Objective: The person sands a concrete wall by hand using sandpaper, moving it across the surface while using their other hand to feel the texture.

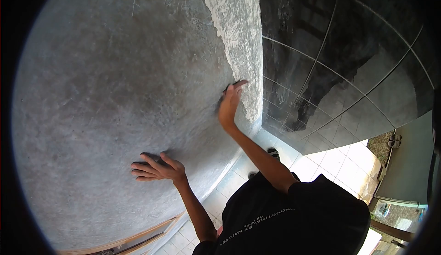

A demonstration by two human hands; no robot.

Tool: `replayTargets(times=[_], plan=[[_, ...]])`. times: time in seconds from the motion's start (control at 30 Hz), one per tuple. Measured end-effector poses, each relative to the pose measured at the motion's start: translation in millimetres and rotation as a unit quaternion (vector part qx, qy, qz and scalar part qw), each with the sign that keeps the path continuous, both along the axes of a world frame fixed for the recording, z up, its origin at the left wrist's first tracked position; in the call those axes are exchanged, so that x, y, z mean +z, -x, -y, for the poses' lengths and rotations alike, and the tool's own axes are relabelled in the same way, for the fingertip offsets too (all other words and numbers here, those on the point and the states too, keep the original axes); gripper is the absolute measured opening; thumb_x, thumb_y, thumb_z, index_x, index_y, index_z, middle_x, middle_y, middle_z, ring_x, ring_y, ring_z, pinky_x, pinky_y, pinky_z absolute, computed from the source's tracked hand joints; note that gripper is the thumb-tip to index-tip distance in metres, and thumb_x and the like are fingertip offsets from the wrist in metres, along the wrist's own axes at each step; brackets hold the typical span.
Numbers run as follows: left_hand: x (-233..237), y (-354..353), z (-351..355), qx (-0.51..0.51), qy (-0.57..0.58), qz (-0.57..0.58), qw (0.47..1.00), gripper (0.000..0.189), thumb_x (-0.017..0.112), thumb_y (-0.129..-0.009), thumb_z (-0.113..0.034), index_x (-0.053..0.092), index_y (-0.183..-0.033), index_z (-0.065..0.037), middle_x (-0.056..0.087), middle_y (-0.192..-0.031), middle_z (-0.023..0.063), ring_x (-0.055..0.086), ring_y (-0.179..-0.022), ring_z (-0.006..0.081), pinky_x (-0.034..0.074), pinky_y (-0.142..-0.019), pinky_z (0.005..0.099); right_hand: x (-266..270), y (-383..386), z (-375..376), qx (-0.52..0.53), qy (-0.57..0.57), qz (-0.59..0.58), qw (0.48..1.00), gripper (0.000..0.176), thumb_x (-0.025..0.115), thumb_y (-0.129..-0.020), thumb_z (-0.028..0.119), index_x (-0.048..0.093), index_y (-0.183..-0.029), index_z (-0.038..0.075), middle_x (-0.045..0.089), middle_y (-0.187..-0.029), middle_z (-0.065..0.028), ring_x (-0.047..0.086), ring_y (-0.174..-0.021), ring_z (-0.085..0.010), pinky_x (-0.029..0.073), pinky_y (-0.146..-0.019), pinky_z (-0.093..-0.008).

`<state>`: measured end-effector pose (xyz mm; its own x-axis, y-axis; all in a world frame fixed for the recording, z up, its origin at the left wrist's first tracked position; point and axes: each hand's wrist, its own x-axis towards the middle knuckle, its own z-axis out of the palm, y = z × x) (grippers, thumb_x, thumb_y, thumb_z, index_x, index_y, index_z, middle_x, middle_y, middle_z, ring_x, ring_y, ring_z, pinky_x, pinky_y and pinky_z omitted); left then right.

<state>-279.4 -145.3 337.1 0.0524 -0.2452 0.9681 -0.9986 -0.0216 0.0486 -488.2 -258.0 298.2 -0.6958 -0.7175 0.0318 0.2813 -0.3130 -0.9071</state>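
My right hand (229,107) is closed around a thin, flat, brownish scraper-like piece (240,84); its exact kind is not clear. The piece lies against the grey wall (115,94), at the ragged edge of a rough whitish coat (236,30) that runs down beside the corner. My left hand (158,167) rests on the grey wall, lower and to the left, with its fingers spread and nothing held.
Dark glossy tiles (298,66) cover the adjoining wall on the right. Below lies a light tiled floor (328,161), brightly lit in part. A wooden frame (133,239) sits low on the left, and a pair of shoes (394,141) is outside at right.
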Motion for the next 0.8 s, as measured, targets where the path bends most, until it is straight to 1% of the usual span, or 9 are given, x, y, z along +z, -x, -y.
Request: replayTargets(times=[0.1,0.17,0.2,0.3,0.43,0.5,0.6,0.73,0.8], plan=[[-1,-1,-2,-0.010,0.003,0.001,1.000,0.058,0.040,-0.101,-0.040,0.037,-0.148,-0.005,0.011,-0.159,0.0231,0.001,-0.148,0.0407,-0.008,-0.113,0.0616,-26,30,32,-0.028,-0.039,-0.022,0.999,0.064,0.039,-0.103,0.033,0.019,-0.148,-0.008,0.035,-0.139,-0.0327,0.051,-0.102,-0.0337,0.042,-0.095,-0.0377],[-1,-1,-1,-0.013,-0.001,0.002,1.000,0.058,0.040,-0.101,-0.040,0.037,-0.148,-0.005,0.012,-0.159,0.0233,0.001,-0.148,0.0407,-0.008,-0.113,0.0617,-37,23,36,-0.045,-0.055,-0.005,0.997,0.063,0.037,-0.104,0.036,0.025,-0.145,-0.010,0.035,-0.140,-0.0346,0.047,-0.116,-0.0381,0.031,-0.106,-0.0407],[0,1,1,-0.015,0.003,0.002,1.000,0.058,0.040,-0.101,-0.040,0.037,-0.148,-0.005,0.012,-0.159,0.0233,0.001,-0.148,0.0407,-0.008,-0.113,0.0617,-15,18,7,0.055,-0.021,0.006,0.998,0.067,0.033,-0.104,0.041,0.022,-0.146,-0.010,0.027,-0.147,-0.0367,0.030,-0.135,-0.0450,0.019,-0.114,-0.0454],[1,9,3,-0.009,0.004,-0.017,1.000,0.058,0.040,-0.101,-0.039,0.037,-0.148,-0.004,0.010,-0.159,0.0235,-0.001,-0.148,0.0406,-0.009,-0.112,0.0621,-14,-39,-38,0.026,0.008,-0.108,0.994,0.069,0.031,-0.104,0.042,0.017,-0.148,-0.009,0.018,-0.150,-0.0385,0.012,-0.143,-0.0495,0.011,-0.116,-0.0492],[6,20,6,-0.020,0.011,-0.050,0.998,0.058,0.040,-0.101,-0.039,0.036,-0.148,-0.004,0.008,-0.160,0.0233,-0.004,-0.148,0.0412,-0.010,-0.111,0.0633,-34,-37,-22,0.018,-0.038,-0.180,0.983,0.070,0.030,-0.104,0.042,0.011,-0.150,-0.007,0.015,-0.151,-0.0391,0.016,-0.141,-0.0514,0.013,-0.115,-0.0518],[5,17,4,-0.015,0.008,-0.052,0.999,0.058,0.040,-0.102,-0.039,0.036,-0.148,-0.004,0.007,-0.160,0.0232,-0.004,-0.148,0.0415,-0.010,-0.111,0.0636,-34,5,17,0.019,-0.059,-0.071,0.996,0.071,0.030,-0.104,0.043,0.009,-0.150,-0.007,0.013,-0.151,-0.0385,0.016,-0.141,-0.0515,0.013,-0.116,-0.0511],[4,18,4,-0.032,0.011,-0.046,0.998,0.059,0.040,-0.102,-0.039,0.036,-0.148,-0.003,0.008,-0.160,0.0233,-0.004,-0.148,0.0420,-0.010,-0.111,0.0639,-12,40,37,-0.011,-0.152,-0.082,0.985,0.071,0.031,-0.104,0.041,0.005,-0.151,-0.006,0.013,-0.151,-0.0385,0.016,-0.140,-0.0521,0.013,-0.116,-0.0507],[6,19,6,-0.016,0.017,-0.042,0.999,0.058,0.039,-0.102,-0.039,0.035,-0.148,-0.004,0.008,-0.160,0.0235,-0.004,-0.148,0.0419,-0.010,-0.111,0.0641,3,0,-10,0.037,0.006,-0.038,0.999,0.072,0.033,-0.104,0.039,0.004,-0.150,-0.008,0.011,-0.152,-0.0385,0.012,-0.142,-0.0517,0.010,-0.116,-0.0515],[8,20,4,-0.006,0.009,-0.044,0.999,0.058,0.039,-0.102,-0.039,0.035,-0.149,-0.005,0.008,-0.160,0.0235,-0.003,-0.148,0.0417,-0.010,-0.111,0.0642,-5,-30,-33,0.063,0.010,-0.174,0.983,0.071,0.033,-0.105,0.036,0.001,-0.150,-0.009,0.007,-0.152,-0.0381,0.007,-0.143,-0.0504,0.006,-0.117,-0.0528]])
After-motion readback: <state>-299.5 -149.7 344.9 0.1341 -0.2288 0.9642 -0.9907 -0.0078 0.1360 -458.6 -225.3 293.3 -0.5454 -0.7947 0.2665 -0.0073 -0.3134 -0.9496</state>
